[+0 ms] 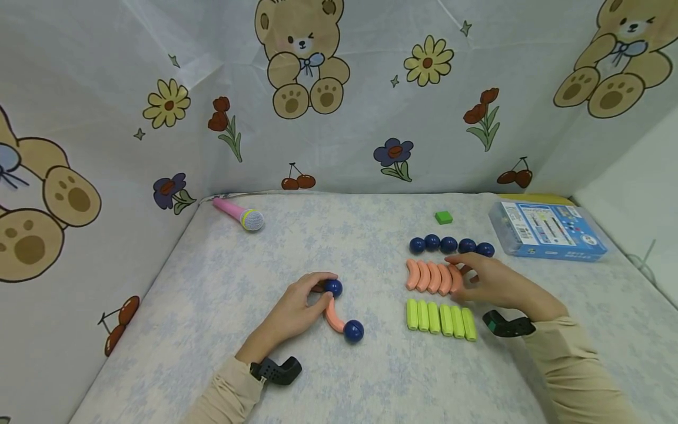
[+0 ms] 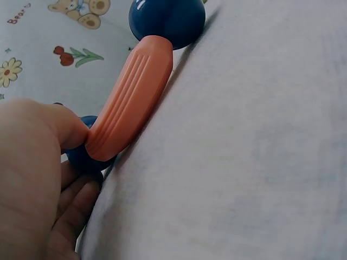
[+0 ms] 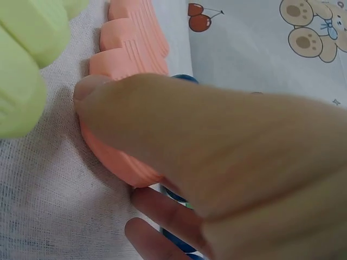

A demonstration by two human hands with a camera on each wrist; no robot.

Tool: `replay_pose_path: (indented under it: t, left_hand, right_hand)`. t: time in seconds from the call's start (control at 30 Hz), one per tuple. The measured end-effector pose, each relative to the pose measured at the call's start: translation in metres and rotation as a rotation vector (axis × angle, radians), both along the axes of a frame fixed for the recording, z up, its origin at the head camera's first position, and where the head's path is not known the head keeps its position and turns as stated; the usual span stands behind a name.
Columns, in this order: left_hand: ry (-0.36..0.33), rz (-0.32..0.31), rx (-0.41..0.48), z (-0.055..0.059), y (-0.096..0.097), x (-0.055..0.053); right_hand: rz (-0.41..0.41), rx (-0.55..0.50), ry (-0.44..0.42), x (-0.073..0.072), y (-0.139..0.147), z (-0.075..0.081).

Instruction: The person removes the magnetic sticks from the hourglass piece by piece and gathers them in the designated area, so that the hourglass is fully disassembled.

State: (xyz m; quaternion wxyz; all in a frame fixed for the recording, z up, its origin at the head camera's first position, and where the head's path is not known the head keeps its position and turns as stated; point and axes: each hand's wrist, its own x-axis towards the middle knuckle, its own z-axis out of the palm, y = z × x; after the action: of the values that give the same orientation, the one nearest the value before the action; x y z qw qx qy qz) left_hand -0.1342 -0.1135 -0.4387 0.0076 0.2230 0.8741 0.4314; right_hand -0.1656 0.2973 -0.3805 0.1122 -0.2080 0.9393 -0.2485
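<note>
My left hand pinches a dark blue ball between thumb and fingers. From that ball a curved orange stick with grooved sides runs to a second blue ball, the three making one chain on the table. My right hand is at the right end of a row of curved orange sticks. Its thumb and fingers grip the rightmost orange stick; in the right wrist view the thumb covers much of this stick.
Behind the orange row lies a line of blue balls; in front are several lime-green sticks. A small green block sits farther back. A blue-and-white box stands at the back right, a pink toy microphone at the back left.
</note>
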Motion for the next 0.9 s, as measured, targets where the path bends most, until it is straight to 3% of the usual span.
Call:
replay_pose_path:
  t: [0.13,0.37,0.53,0.9]
  left_hand:
    - [0.016,-0.005,-0.002,0.000,0.000,0.000]
    - [0.032,-0.013,0.002,-0.002,0.000,-0.001]
    - [0.034,-0.026,0.024,-0.002,-0.001,-0.002]
    - [0.070,-0.027,0.033,-0.005,0.000,-0.002]
  right_hand:
    - [0.008,0.023,0.023,0.000,-0.001,0.000]
    - [0.052,-0.001,0.144,0.007,-0.015,0.009]
    - [0.146,-0.051,0.245,0.013,-0.042,0.010]
    - [0.384,-0.108,0.244,0.038,-0.107,-0.001]
